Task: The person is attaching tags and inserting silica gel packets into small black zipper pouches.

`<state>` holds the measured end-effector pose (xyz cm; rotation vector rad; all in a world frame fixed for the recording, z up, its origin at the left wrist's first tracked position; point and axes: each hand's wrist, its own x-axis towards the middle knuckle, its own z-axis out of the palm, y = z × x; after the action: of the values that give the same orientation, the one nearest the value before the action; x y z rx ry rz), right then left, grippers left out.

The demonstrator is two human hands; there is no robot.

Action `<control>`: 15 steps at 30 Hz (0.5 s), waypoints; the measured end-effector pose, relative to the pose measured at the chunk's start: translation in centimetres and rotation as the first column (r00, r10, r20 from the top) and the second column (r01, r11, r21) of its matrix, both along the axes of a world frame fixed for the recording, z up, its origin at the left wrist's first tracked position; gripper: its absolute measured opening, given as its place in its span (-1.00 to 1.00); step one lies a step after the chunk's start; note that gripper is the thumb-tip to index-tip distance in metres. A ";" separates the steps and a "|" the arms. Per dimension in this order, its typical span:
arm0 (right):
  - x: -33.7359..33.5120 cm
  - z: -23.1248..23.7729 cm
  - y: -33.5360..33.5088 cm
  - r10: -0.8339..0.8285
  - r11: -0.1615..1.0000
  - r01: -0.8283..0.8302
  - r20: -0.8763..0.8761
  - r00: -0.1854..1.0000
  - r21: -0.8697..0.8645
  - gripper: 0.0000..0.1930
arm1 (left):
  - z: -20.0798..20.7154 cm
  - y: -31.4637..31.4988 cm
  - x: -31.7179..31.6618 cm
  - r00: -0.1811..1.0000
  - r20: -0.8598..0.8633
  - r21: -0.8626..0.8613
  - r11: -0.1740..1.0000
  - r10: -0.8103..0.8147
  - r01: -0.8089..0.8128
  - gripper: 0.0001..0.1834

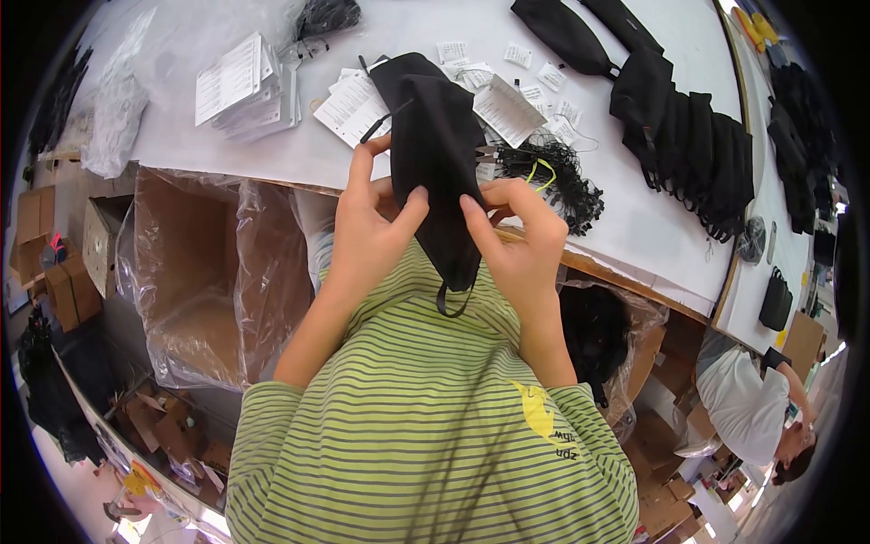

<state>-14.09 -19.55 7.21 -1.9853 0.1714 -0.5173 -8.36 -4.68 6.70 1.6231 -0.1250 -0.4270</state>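
A long black fabric pouch (437, 145) with a narrow tapered lower end and a small cord loop hangs between my hands at the table's near edge. My left hand (367, 218) pinches its left side, thumb on the front face. On the opposite side my right hand (526, 227) grips the pouch edge between thumb and fingers. A thin black cord pull sticks out at the pouch's upper left. Just beyond my right fingers lies a tangle of black strings (562, 181) with a yellow-green strand. Printed paper cards (512, 109) lie partly behind the pouch.
A stack of white leaflets (245, 86) stands left on the white table (353, 27). Small white labels (519, 55) are scattered behind. Black pouches (689, 136) lie in a row at right. Below left is a plastic-lined carton (195, 263). Another person (748, 399) is at far right.
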 end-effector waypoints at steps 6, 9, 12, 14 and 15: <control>-2.2 2.2 -6.5 -0.308 0.949 0.301 -0.067 0.949 -0.092 -0.86 | 0.2 -0.4 0.8 0.970 -0.010 -0.153 0.959 -0.243 0.238 -0.58; -3.9 2.6 -11.1 -0.489 0.857 0.476 -0.017 0.872 -0.198 -0.84 | -1.6 -0.2 1.9 0.962 0.036 -0.007 0.963 -0.269 0.270 -0.72; -5.1 1.6 -14.4 -0.649 0.693 0.602 0.021 0.761 -0.397 -0.82 | -4.2 0.4 3.2 0.943 0.261 0.308 0.943 -0.208 0.123 -0.73; -5.7 0.1 -15.8 -0.638 0.666 0.552 0.001 0.770 -0.502 -0.82 | -5.5 1.0 4.0 0.856 0.491 0.438 0.895 -0.160 -0.084 -0.71; -5.9 -0.5 -16.1 -0.620 0.641 0.487 -0.026 0.784 -0.593 -0.80 | -5.9 1.2 4.2 0.856 0.491 0.434 0.898 -0.164 -0.077 -0.71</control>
<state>-20.03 -35.66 6.69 -2.5736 0.9051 -0.8012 -4.19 -3.49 0.83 2.1648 -0.5070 -0.0313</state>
